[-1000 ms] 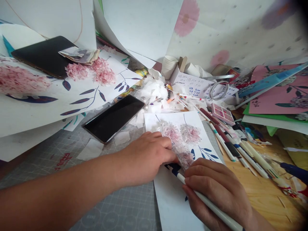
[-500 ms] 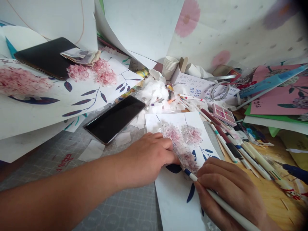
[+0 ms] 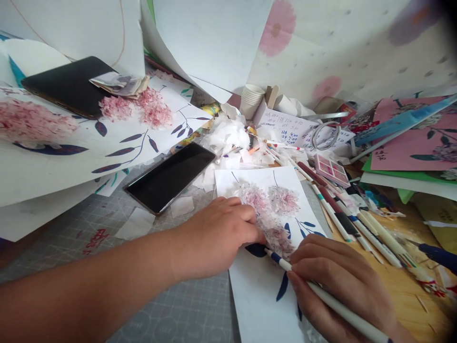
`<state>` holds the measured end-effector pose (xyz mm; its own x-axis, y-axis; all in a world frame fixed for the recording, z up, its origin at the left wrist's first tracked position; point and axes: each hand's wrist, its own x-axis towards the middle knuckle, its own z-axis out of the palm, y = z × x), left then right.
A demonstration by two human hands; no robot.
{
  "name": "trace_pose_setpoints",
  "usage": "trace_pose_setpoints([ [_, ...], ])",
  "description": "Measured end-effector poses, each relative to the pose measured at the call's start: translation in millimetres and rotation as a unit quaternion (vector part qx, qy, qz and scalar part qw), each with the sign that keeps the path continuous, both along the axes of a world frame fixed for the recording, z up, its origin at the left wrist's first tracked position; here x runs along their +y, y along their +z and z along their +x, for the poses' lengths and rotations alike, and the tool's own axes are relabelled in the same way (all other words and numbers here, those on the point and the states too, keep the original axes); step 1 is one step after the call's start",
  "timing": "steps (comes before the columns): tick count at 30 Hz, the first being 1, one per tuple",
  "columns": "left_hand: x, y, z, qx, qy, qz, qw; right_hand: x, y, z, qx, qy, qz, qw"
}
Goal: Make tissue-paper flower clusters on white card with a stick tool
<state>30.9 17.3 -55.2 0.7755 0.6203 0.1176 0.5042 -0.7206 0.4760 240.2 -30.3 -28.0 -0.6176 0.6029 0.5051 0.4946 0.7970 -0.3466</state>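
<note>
Two hands: right hand pinches white marker; left hand rests on flower sheet, its grip unclear.
Marker tip: beyond right fingertips, at dark-blue leaf.
Neighbours: phone leftward, pens rightward.
Obstruction: left hand hides sheet's edge.

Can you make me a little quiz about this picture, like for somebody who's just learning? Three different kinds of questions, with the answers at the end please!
1. Which hand is holding the white pen?

2. True or false: the left hand rests on the white sheet that has the fluffy pink and white flowers on it.

3. Pick one. The leaf next to the tip of that pen is:
A) red
B) dark blue
C) yellow

Key:
1. The right hand.
2. True.
3. B, dark blue.
</note>
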Motion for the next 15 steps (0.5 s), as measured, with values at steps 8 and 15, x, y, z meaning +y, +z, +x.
trace_pose_setpoints([
  [8, 0.6, -0.5, 0.5, 0.001, 0.002, 0.002, 1.000, -0.4, -1.4, -1.8, -0.006, -0.005, 0.004, 1.000],
  [15, 0.4, -1.5, 0.1, -0.010, 0.000, 0.014, 1.000, -0.7, -2.5, -1.1, -0.004, 0.005, -0.012, 1.000],
])
